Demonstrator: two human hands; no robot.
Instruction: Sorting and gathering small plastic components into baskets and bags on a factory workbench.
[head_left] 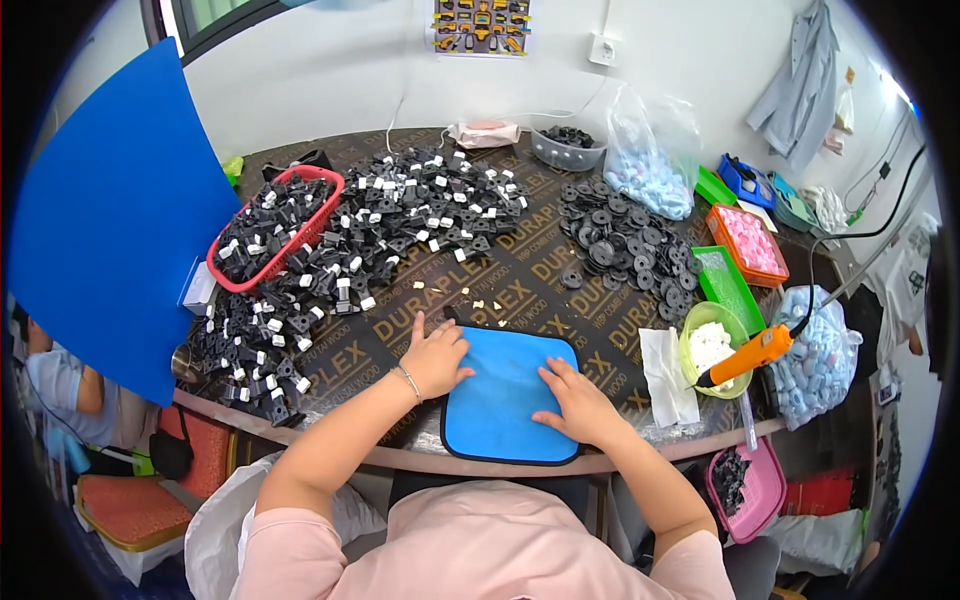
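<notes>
A blue mat (508, 400) with a dark edge lies flat on the dark table in front of me, at the near edge. My left hand (435, 358) rests at its upper left, fingers spread, partly on the mat and partly on the tabletop. On the mat's right side lies my right hand (578, 402), fingers apart, holding nothing. Small pale crumbs (478, 304) are scattered just beyond the mat. Further off spreads a heap of black plastic parts with white pieces (400, 205), and to its right a pile of black round discs (630, 245).
A red basket (318, 240) of black parts stands left. At right are an orange tray (785, 270) of pink pieces, a green tray (738, 285), a yellow-green bowl (690, 325) of white bits, an orange corded tool (755, 355), and bags of light-blue pieces (815, 375). A blue panel (110, 220) rises left.
</notes>
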